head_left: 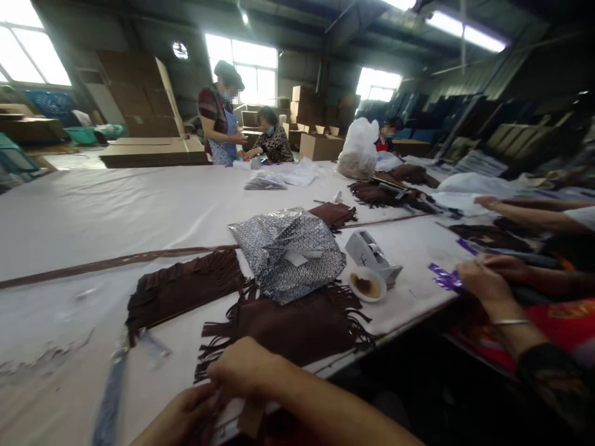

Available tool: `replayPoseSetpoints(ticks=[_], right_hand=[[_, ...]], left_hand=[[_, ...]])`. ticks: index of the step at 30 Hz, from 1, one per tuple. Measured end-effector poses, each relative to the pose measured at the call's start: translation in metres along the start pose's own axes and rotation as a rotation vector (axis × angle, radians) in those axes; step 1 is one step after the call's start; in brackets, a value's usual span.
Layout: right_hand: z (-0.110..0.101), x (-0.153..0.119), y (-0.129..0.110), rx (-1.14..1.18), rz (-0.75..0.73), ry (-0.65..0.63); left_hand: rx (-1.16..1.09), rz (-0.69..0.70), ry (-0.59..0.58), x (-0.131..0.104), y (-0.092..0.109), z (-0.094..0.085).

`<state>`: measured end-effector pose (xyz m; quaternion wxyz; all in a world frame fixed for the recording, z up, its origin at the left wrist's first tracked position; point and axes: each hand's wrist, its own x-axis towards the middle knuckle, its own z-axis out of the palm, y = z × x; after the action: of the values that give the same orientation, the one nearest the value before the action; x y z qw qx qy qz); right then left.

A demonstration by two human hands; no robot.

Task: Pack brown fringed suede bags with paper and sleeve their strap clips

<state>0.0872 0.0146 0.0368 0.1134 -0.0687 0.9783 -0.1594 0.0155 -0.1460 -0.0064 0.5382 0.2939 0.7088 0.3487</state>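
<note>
At the table's front edge my left hand (188,409) and my right hand (246,368) meet, both with fingers closed in a pinch. What they pinch is hidden, though dark brown material shows just below them. Right above my hands lies a brown fringed fabric piece (292,328), its cut strips spreading toward my right hand. A crumpled silver-grey patterned plastic bag (288,248) rests on its far part. Another brown fringed piece (186,285) lies farther left. Below my hands is a small tan piece (251,418), partly covered by my right forearm.
Right of the bag stand a tape dispenser (369,251) and a small white dish (367,285) with brown residue. A dark strap-like tool (110,396) lies at left. A neighbour's hands (488,279) hold purple ribbon (446,277). Several people work farther back, near cardboard stacks (153,152).
</note>
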Motion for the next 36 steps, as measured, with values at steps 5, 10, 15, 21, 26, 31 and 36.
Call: replayPoseSetpoints(ticks=[5, 10, 15, 21, 26, 31, 36], right_hand=[[0.01, -0.05, 0.023, 0.413, 0.288, 0.597], [0.034, -0.126, 0.052, 0.412, 0.498, 0.812], [0.058, -0.168, 0.054, 0.15, 0.5, 0.718], [0.068, -0.171, 0.051, -0.028, 0.525, 0.633], [0.074, -0.172, 0.064, -0.207, 0.515, 0.643], [0.081, -0.17, 0.073, -0.266, 0.509, 0.667], [0.08, -0.171, 0.078, -0.249, 0.476, 0.679]], left_hand=[[0.414, -0.011, 0.116, -0.009, -0.006, 0.0], [0.896, 0.231, 0.575, -0.021, -0.009, 0.019], [1.042, 0.596, 0.738, -0.013, -0.008, 0.068], [0.97, 0.393, 0.586, -0.008, 0.009, 0.089], [0.55, 0.201, 0.43, -0.021, 0.018, 0.052], [0.348, 0.1, 0.457, -0.03, 0.033, 0.017], [0.277, 0.105, 0.391, -0.04, 0.038, 0.009]])
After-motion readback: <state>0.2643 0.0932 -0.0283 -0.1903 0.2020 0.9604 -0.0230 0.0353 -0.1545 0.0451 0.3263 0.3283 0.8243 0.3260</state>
